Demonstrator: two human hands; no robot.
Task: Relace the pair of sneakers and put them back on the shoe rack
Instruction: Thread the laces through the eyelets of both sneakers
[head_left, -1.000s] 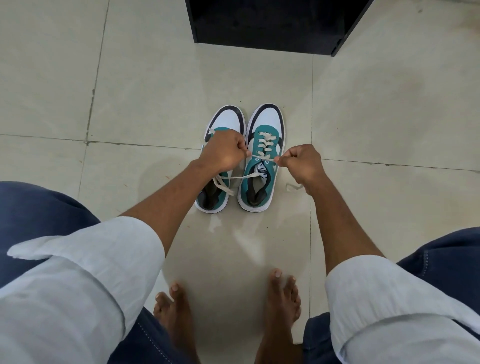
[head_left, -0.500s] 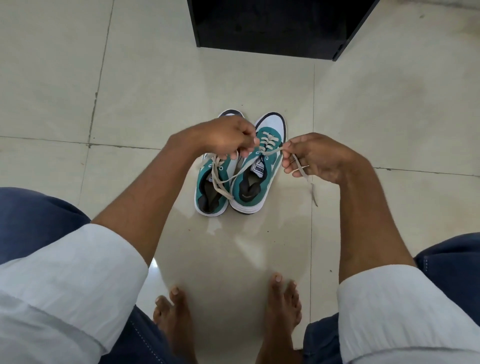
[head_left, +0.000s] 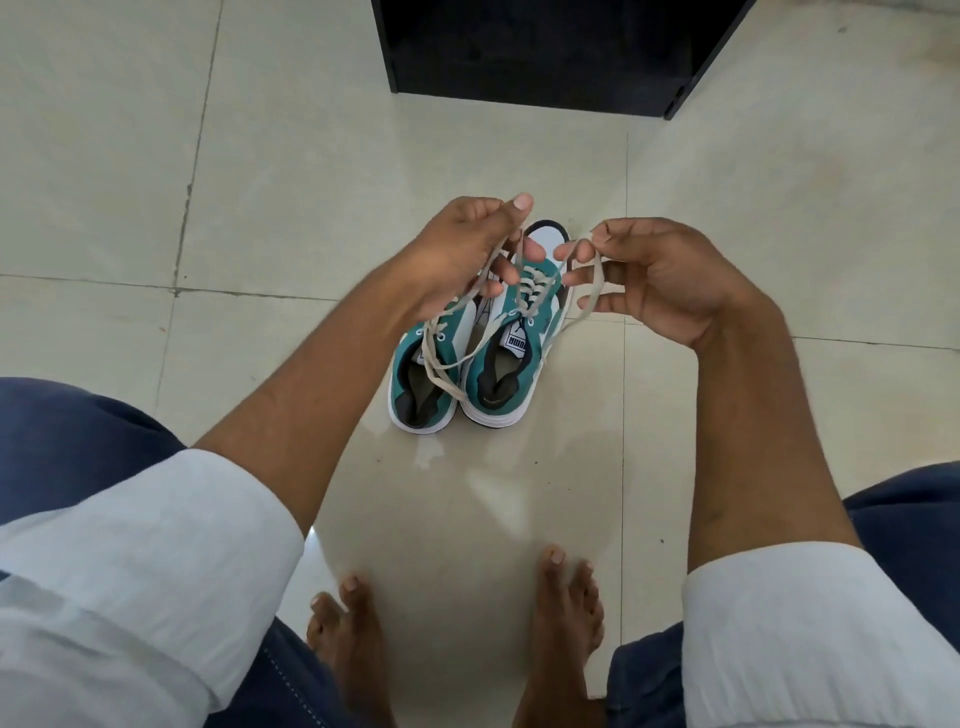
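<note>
Two teal and white sneakers stand side by side on the tiled floor, heels toward me. The right sneaker (head_left: 511, 353) has its white lace (head_left: 535, 283) threaded through the eyelets. My left hand (head_left: 462, 249) is raised above the shoes and pinches one end of that lace. My right hand (head_left: 654, 275) is palm up beside the toe and holds the other end (head_left: 592, 291) across its fingers. The left sneaker (head_left: 423, 384) is partly hidden under my left hand, with a loose lace (head_left: 434, 364) trailing over its opening.
A black shoe rack (head_left: 545, 57) stands on the floor just beyond the sneakers. My bare feet (head_left: 561, 618) are planted close in front of the shoes, with my knees in blue trousers on both sides. Pale floor tiles surround everything.
Both hands have lifted away from the right sneaker, drawing the lace ends upward and apart. My right hand has turned palm up. The view has shifted closer to the shoes.
</note>
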